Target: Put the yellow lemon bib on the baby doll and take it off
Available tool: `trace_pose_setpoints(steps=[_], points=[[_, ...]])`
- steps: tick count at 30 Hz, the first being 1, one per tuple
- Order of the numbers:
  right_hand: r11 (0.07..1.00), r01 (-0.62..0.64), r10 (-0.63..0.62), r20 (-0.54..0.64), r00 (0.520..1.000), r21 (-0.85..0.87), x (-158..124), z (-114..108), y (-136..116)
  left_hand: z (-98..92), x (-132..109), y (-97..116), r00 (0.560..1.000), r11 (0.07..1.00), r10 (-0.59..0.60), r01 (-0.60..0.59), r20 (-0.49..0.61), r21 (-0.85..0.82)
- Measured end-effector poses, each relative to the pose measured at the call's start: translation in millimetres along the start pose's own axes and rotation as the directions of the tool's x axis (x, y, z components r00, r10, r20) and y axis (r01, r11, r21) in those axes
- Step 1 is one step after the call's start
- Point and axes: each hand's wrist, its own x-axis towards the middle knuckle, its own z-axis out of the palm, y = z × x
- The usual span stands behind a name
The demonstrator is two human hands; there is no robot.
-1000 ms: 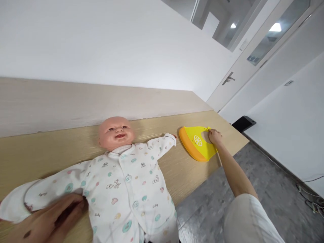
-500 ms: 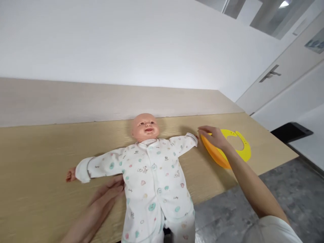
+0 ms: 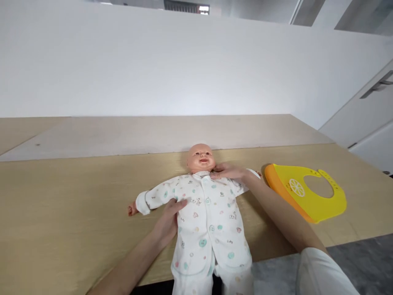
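Note:
A bald baby doll (image 3: 196,229) in a white patterned buttoned suit lies face up, arms spread, its legs running past the bottom edge of the view. My left hand (image 3: 169,219) grips the side of its torso below the armpit: the thumb lies on the chest and the fingers are hidden under the body. At the doll's neck and shoulder is my right hand (image 3: 230,171), with its thumb across the collar and its fingers by the side of the neck, partly out of sight. A yellow bib (image 3: 330,207) with an orange edge and a white citrus print lies right of my right forearm.
The wooden table (image 3: 76,213) meets a pale raised strip (image 3: 172,131) along a white wall (image 3: 153,61). Grey floor (image 3: 362,262) shows past the table's front edge at the right. A door handle (image 3: 377,84) is at the far right.
My right hand has left the bib and moved left to the doll's neck. My left hand has closed on the doll's side. The view has turned and levelled; the bib is now fully visible.

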Motion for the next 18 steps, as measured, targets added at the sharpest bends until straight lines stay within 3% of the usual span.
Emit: trace_pose_setpoints(steps=[4,8,12,18], points=[[0.983,-0.070,0.071,0.003,0.997,0.171,-0.3,3.4,4.4,9.6,8.5,-4.8,0.999,0.996,-0.006,0.001,-0.051,-0.087],[0.936,0.022,-0.012,-0.030,0.999,0.352,-5.4,8.5,2.5,12.0,12.7,-8.3,1.000,0.996,0.014,-0.013,0.007,-0.085],[0.905,0.083,-0.072,-0.042,0.997,0.418,-9.4,14.2,1.2,9.8,15.0,-8.9,0.997,0.993,0.079,-0.076,0.021,-0.094],[0.851,0.079,-0.034,-0.096,0.995,0.519,-10.1,20.8,-5.4,14.7,5.7,9.7,0.997,0.995,0.055,-0.058,-0.048,-0.076]])
